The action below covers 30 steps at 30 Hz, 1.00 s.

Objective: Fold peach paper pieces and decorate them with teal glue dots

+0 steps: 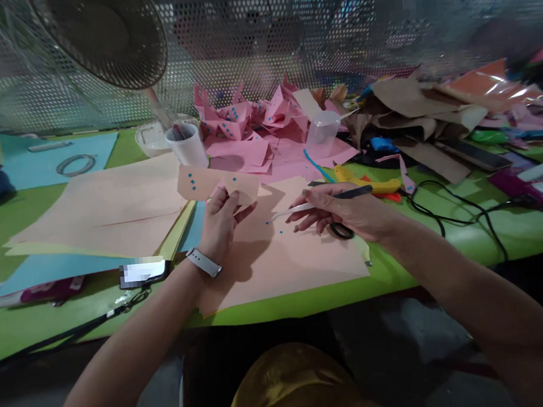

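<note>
My left hand grips a piece of peach paper marked with several small blue diamonds, held up off the table. Between the fingers of my right hand is a pair of tweezers, silver at the bent tip and dark at the back end. Its tip points left and is close to a small blue diamond; whether they touch I cannot tell. A second blue diamond lies on the large peach sheet beneath both hands. Black scissor handles show partly under my right hand.
Peach sheets are stacked at left, near a phone on a lanyard. Behind stand a white cup, a fan and folded pink paper. A yellow glue gun and black cable lie right.
</note>
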Each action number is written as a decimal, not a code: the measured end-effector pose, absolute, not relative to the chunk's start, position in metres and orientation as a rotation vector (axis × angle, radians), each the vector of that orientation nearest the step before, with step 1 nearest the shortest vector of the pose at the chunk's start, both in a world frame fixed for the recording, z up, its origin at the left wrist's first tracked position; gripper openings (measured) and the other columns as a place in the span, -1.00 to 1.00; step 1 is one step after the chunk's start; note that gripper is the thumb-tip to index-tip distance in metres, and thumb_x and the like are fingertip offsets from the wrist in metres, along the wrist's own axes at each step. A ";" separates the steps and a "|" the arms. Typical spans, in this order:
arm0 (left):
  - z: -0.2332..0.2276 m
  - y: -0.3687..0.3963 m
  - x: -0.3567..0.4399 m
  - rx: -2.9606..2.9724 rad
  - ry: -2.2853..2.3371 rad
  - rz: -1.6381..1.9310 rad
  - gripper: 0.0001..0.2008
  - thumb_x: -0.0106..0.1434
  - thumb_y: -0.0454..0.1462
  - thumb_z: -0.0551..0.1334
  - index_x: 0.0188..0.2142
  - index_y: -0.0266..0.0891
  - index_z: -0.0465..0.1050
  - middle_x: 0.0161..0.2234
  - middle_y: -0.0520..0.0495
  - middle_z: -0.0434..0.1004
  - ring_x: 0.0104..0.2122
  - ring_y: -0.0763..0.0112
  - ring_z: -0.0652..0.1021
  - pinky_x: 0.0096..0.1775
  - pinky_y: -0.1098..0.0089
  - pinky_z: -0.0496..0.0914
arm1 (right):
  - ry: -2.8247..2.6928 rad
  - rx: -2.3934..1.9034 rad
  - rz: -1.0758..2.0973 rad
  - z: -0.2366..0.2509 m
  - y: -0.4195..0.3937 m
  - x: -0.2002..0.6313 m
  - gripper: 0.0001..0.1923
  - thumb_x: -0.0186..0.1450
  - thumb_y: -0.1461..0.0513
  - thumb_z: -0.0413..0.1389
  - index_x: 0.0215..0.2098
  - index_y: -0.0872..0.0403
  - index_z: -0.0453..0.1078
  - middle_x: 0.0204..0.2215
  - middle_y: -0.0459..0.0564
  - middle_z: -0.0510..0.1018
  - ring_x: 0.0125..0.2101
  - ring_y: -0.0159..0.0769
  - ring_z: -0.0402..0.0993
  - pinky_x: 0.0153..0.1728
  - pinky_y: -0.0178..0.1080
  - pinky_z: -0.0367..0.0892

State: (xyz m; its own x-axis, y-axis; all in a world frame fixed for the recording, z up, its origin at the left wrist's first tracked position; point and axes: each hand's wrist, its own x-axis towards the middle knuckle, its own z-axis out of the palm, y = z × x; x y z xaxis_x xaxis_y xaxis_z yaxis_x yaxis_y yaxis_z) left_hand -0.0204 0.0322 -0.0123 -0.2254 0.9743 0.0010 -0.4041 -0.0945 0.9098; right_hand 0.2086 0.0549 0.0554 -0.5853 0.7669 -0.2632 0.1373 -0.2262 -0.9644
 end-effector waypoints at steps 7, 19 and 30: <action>-0.014 0.033 -0.020 0.817 1.012 1.571 -0.88 0.21 -0.25 0.30 -0.34 -0.19 0.36 -0.23 0.01 0.55 -0.23 0.41 0.57 0.02 0.13 0.50 | -1.591 -0.979 1.510 0.072 0.054 0.221 -0.67 0.08 -0.05 0.37 -0.40 0.01 0.55 -0.42 -0.01 0.67 -0.42 -0.25 0.61 -0.41 -0.24 0.47; -0.012 0.030 -0.018 0.835 1.041 1.554 -0.86 0.19 -0.23 0.32 -0.34 -0.21 0.40 -0.25 0.00 0.52 -0.23 0.43 0.54 -0.01 0.20 0.51 | -1.596 -0.953 1.574 0.050 0.078 0.200 -0.63 0.07 -0.08 0.36 -0.42 0.03 0.54 -0.48 -0.02 0.64 -0.48 -0.33 0.57 -0.51 -0.32 0.40; -0.010 0.032 -0.017 0.760 1.026 1.579 -0.81 0.18 -0.23 0.33 -0.41 -0.21 0.33 -0.38 0.08 0.44 -0.34 0.50 0.51 0.00 0.19 0.52 | -2.066 -1.174 1.266 0.030 0.088 0.188 -0.81 0.15 0.09 0.28 -0.44 0.03 0.49 -0.63 -0.10 0.52 -0.62 -0.38 0.41 -0.63 -0.33 0.26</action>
State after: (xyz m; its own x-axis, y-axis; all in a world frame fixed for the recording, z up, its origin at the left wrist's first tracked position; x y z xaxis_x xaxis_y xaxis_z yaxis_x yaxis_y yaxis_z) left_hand -0.0173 0.0319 -0.0099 -0.2415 0.9699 -0.0325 -0.4235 -0.0752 0.9028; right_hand 0.1881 0.0884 0.0296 -0.5391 0.8403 -0.0566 0.4319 0.2181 -0.8751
